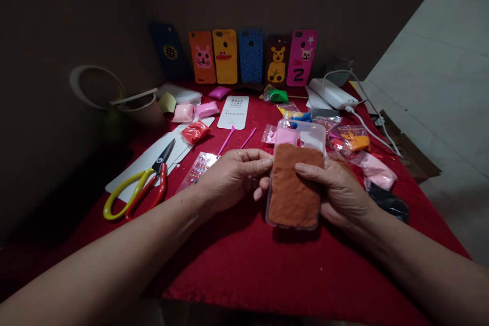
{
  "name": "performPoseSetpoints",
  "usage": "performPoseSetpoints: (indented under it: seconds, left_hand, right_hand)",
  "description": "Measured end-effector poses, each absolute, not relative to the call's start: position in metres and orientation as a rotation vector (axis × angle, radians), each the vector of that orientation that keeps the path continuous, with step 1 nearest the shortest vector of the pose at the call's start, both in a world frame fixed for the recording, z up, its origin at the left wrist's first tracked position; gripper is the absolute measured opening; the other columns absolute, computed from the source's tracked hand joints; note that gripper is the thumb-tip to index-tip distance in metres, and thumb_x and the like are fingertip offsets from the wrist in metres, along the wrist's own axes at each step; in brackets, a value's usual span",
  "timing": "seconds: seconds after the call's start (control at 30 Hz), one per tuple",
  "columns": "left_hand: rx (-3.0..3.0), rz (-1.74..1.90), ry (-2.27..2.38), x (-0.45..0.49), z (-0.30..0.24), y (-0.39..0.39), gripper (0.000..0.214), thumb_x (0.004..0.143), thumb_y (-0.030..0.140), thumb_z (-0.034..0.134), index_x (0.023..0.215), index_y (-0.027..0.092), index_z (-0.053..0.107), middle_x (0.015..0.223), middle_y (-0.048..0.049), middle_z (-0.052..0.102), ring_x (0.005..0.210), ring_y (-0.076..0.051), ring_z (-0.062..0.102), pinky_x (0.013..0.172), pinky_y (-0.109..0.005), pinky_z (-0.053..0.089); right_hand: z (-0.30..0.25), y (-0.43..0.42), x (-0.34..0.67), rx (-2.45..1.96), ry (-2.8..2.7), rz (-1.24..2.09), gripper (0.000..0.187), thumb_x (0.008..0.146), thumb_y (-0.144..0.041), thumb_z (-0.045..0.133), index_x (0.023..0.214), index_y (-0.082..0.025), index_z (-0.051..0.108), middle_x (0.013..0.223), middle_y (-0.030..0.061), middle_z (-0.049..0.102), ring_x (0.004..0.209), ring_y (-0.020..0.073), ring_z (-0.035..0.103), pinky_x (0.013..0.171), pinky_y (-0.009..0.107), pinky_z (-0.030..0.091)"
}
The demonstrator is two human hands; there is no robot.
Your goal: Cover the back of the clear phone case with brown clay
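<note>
A clear phone case (316, 135) is held up above the red cloth, most of its back spread with brown clay (294, 198). Near its top the case is see-through, and pink shows there. My right hand (340, 188) grips the case from the right, thumb lying on the clay and fingers behind. At the left edge, my left hand (244, 173) has thumb and forefinger pinched together against the rim of the case; the other fingers are curled. Whether a bit of clay sits in that pinch is hidden.
Scissors (153, 178) and white card lie at left, by a gem sticker sheet (196, 168). Clay packets (353, 137) crowd the right, near a white power bank (332, 92) with a cable. Decorated phone cases (225, 56) lean on the back wall. A cup (141, 107) stands left.
</note>
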State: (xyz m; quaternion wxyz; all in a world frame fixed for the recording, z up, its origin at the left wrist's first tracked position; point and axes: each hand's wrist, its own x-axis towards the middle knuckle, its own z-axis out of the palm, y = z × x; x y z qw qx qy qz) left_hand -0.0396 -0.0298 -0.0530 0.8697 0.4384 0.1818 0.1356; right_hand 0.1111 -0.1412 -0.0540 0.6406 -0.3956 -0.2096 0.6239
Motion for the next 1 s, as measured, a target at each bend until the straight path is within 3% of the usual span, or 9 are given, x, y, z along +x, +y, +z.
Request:
performPoseSetpoints:
  seconds: [0.2, 0.37, 0.6, 0.8, 1.0]
  left_hand:
    - [0.952, 0.317, 0.371, -0.039, -0.053, -0.033, 0.013, 0.085, 0.021, 0.064, 0.077, 0.011, 0.063, 0.059, 0.0003, 0.057, 0.048, -0.006, 0.052, 0.042, -0.014, 0.044]
    - [1.016, 0.332, 0.384, -0.039, -0.052, -0.035, 0.017, 0.086, 0.027, 0.064, 0.079, 0.012, 0.063, 0.059, 0.0020, 0.055, 0.048, -0.006, 0.050, 0.041, -0.014, 0.042]
    - [1.181, 0.409, 0.492, -0.040, -0.048, -0.039, 0.023, 0.077, 0.027, 0.074, 0.090, 0.013, 0.061, 0.068, 0.0021, 0.062, 0.044, -0.003, 0.048, 0.038, -0.013, 0.038]
    - [1.258, 0.539, 0.577, -0.038, -0.045, -0.045, 0.026, 0.075, 0.023, 0.075, 0.082, 0.017, 0.051, 0.060, 0.0052, 0.061, 0.041, -0.004, 0.048, 0.036, -0.014, 0.036]
    - [1.339, 0.526, 0.577, -0.038, -0.042, -0.049, 0.019, 0.080, 0.024, 0.070, 0.075, 0.015, 0.053, 0.054, 0.0060, 0.056, 0.042, -0.003, 0.046, 0.039, -0.013, 0.034]
  right_hand:
    - [-0.054, -0.141, 0.111, -0.913, -0.488, 1.393, 0.020, 0.075, -0.016, 0.071, 0.095, -0.016, 0.072, 0.087, 0.0068, 0.077, 0.071, 0.0199, 0.073, 0.071, 0.035, 0.061]
    - [-0.054, -0.141, 0.110, -0.922, -0.481, 1.383, 0.020, 0.075, -0.017, 0.072, 0.094, -0.018, 0.072, 0.089, 0.0061, 0.077, 0.075, 0.0208, 0.073, 0.073, 0.036, 0.060]
    - [-0.054, -0.142, 0.109, -1.002, -0.490, 1.272, 0.021, 0.069, -0.020, 0.077, 0.090, -0.019, 0.073, 0.082, 0.0033, 0.076, 0.072, 0.0201, 0.071, 0.076, 0.037, 0.059]
    - [-0.054, -0.144, 0.108, -0.996, -0.509, 1.251, 0.015, 0.071, -0.019, 0.076, 0.086, -0.020, 0.073, 0.081, 0.0029, 0.076, 0.076, 0.0226, 0.072, 0.080, 0.041, 0.058]
    - [-0.054, -0.144, 0.107, -0.999, -0.511, 1.258, 0.014, 0.071, -0.019, 0.076, 0.085, -0.020, 0.072, 0.080, 0.0024, 0.076, 0.074, 0.0227, 0.072, 0.079, 0.042, 0.058]
